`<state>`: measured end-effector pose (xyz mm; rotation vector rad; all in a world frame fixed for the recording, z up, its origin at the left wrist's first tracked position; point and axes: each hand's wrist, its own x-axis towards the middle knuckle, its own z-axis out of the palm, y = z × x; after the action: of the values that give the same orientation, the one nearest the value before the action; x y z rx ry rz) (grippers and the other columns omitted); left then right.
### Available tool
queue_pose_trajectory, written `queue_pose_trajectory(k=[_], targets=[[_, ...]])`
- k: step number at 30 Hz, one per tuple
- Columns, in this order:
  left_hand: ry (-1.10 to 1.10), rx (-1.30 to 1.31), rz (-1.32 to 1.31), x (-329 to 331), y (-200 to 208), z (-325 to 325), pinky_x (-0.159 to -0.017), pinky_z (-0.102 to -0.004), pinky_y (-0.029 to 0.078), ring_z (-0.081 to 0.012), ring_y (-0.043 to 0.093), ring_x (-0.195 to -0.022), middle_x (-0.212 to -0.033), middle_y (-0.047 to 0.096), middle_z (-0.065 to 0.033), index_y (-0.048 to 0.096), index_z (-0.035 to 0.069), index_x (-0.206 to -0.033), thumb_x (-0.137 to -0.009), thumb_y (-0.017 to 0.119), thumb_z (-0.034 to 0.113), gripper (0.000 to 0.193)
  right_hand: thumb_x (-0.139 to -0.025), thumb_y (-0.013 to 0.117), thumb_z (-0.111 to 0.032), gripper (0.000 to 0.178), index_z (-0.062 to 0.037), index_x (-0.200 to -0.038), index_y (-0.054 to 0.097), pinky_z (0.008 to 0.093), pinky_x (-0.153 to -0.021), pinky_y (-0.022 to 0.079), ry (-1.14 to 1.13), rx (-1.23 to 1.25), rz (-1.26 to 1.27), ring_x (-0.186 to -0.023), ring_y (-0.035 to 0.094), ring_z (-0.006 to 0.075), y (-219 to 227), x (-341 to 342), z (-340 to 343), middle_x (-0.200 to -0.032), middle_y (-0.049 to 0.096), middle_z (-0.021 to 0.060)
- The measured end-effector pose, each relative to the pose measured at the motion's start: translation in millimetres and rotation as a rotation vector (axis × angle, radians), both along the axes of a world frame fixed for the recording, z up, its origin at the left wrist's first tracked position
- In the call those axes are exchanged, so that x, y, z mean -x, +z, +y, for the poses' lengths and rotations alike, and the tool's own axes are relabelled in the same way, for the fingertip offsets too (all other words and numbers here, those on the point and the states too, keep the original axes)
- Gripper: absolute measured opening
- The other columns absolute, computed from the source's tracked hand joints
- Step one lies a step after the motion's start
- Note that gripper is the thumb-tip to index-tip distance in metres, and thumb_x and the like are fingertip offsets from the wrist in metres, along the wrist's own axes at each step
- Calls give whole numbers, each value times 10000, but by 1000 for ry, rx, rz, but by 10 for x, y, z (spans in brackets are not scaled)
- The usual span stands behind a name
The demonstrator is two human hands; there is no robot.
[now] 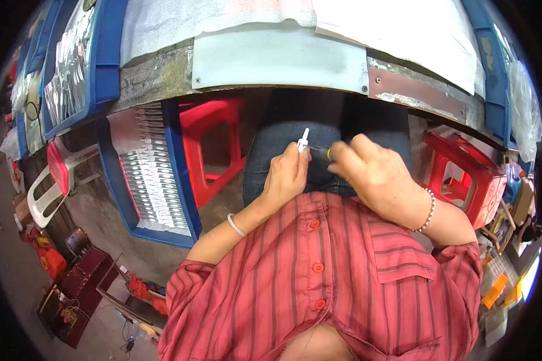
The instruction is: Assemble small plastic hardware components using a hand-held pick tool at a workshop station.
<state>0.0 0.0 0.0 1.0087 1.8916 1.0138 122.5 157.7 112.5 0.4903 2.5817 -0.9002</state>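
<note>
1. Workbench (277,57): I see its grey edge above my lap.
2. Blue crate (156,174): at my left, full of small white pieces.
3. Right hand (376,171): pinched narrow on something yellow-green, mostly hidden.
4. Left hand (288,175): closed on the small white part (303,141), over my lap; a loose pinch could drop it.

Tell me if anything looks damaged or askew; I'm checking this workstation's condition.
The workbench edge looks worn: its surface is chipped and stained, and the metal strip at the right shows flaking paint or rust. The left hand holds a small white part, seemingly intact.
</note>
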Motion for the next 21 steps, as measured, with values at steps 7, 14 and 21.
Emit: queue_pose_trajectory(k=[7, 14, 21], targets=[[22, -19, -25, -11, 57, -16, -563, -460, 469, -427, 608, -689, -747, 612, -223, 482, -20, -850, -951, 483, 114, 168, -684, 722, -60, 471, 2, -1122, 561, 345, -649, 493, -5, -24, 283, -784, 573, 291, 52, -33, -58, -923, 525, 156], [7, -30, -16, -7, 67, -1, -565, -453, 477, -416, 618, -679, -739, 615, -222, 482, -27, -844, -957, 483, 127, 191, -708, 716, -49, 440, 8, -1120, 573, 340, -594, 477, 103, -82, 519, -700, 556, 263, 6, -40, -36, -842, 519, 115], [25, -35, -31, -12, 47, -5, -564, -457, 477, -425, 616, -676, -732, 616, -228, 481, -28, -840, -949, 482, 109, 175, -708, 698, -87, 419, 1, -1097, 567, 340, -643, 481, 73, -89, 577, -736, 548, 261, -64, 10, -60, -846, 521, 115]])
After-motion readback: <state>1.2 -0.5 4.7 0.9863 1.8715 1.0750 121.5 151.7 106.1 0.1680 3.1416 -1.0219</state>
